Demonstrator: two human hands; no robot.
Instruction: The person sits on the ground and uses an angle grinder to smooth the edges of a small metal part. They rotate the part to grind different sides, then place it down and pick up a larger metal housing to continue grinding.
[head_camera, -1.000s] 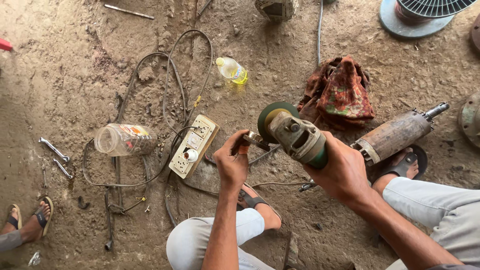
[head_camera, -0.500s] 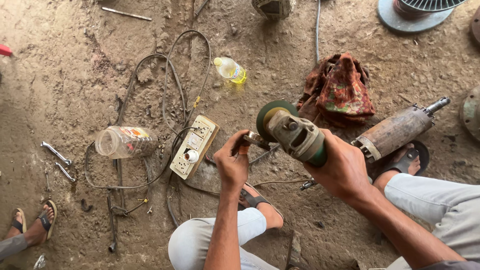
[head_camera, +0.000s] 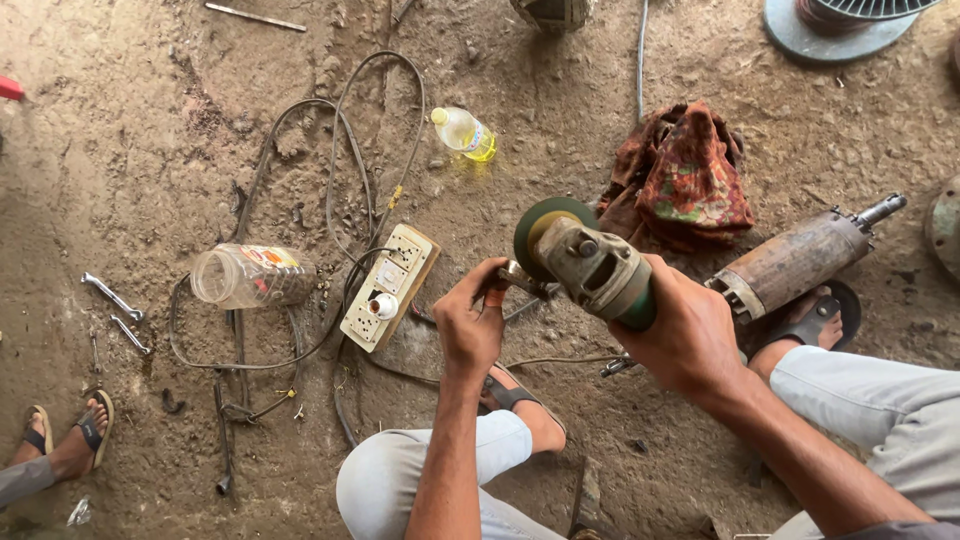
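My right hand (head_camera: 685, 335) grips the body of a green and grey angle grinder (head_camera: 590, 262), its disc turned up and to the left. My left hand (head_camera: 470, 320) pinches a small metal tool (head_camera: 522, 280) at the grinder's head, just below the disc. Both hands are held above my knees, over a dirt floor. A rusty cylindrical motor part (head_camera: 800, 262) lies just right of the grinder.
A white extension socket board (head_camera: 390, 285) with dark cables lies left of my hands. A clear plastic jar (head_camera: 245, 277), a small yellow-liquid bottle (head_camera: 465, 132), spanners (head_camera: 115, 300), a patterned rag (head_camera: 685, 180) and a fan base (head_camera: 840, 25) lie around. Another person's sandalled foot (head_camera: 75, 440) is at bottom left.
The view has shifted slightly. My hands and the grinder stay in almost the same hold, with the left hand still working at the grinder's head.
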